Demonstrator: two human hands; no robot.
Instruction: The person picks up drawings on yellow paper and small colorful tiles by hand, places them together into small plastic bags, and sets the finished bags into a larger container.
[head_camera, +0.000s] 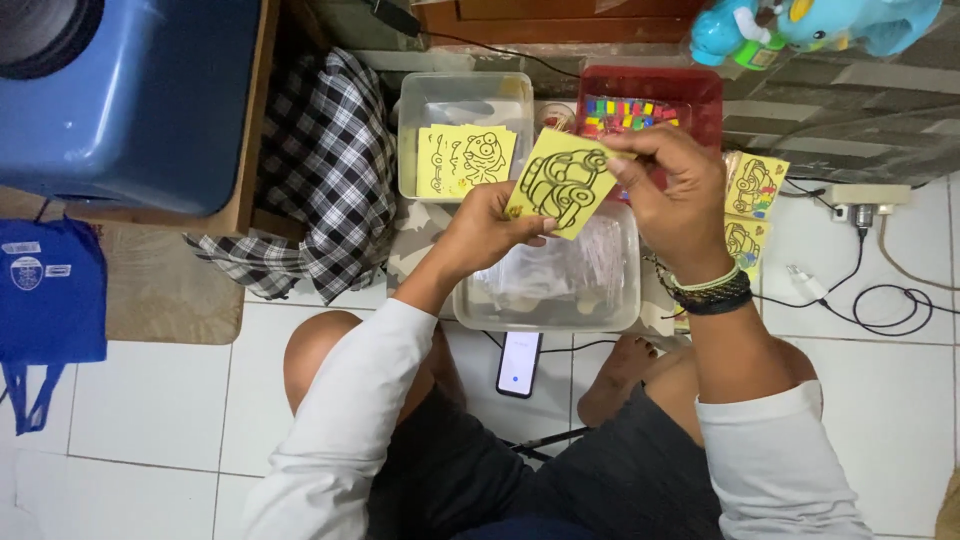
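Above the clear plastic tub (480, 300) on the white tile floor (160, 400), both forearms are raised. Left hand (490, 230) pinches the lower edge of a yellow card (560, 182) printed with a black car outline; right hand (675, 195) curls over its upper corner, fingertips pinched. Behind stand a blue bin (140, 100), checked cloth (320, 170), clear tray (425, 100) of yellow cards, red tray (700, 90), and phone (520, 363).
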